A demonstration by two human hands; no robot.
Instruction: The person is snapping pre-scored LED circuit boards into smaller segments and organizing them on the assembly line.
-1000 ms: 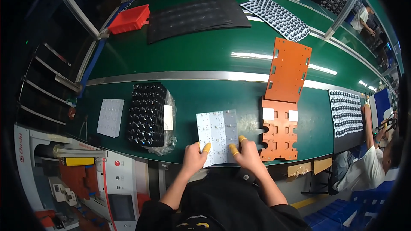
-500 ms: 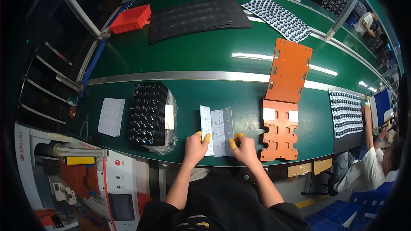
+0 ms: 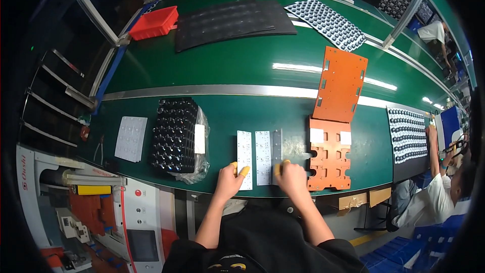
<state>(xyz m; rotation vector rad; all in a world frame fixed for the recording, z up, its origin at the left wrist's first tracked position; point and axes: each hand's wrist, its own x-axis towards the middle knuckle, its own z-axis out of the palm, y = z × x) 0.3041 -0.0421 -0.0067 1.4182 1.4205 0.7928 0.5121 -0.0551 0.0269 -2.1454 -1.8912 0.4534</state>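
Sheets (image 3: pixel 130 139) lie mid-left of frame, black stack (image 3: pixel 174 136) just right of them. Lower centre: left hand (image 3: pixel 230 181) pinches narrow white strip (image 3: pixel 244 151); white panel (image 3: pixel 263 156) beside it, apart, right edge gripped by right hand (image 3: pixel 292 178). Orange jig (image 3: pixel 329 157) right of centre, lid (image 3: pixel 341 83) open.

From this position, the left hand (image 3: pixel 231 179) covers part of the left strip (image 3: pixel 244 146). The right hand (image 3: pixel 292 176) conceals the near end of the tilted grey strip (image 3: pixel 277 144); whether that strip joins the middle strip (image 3: pixel 263 156) cannot be confirmed. Strip markings are too small to read. The black stack (image 3: pixel 173 134) partly hides the clear wrap (image 3: pixel 202 169). At near left, the machine (image 3: pixel 144 245) runs out of view.
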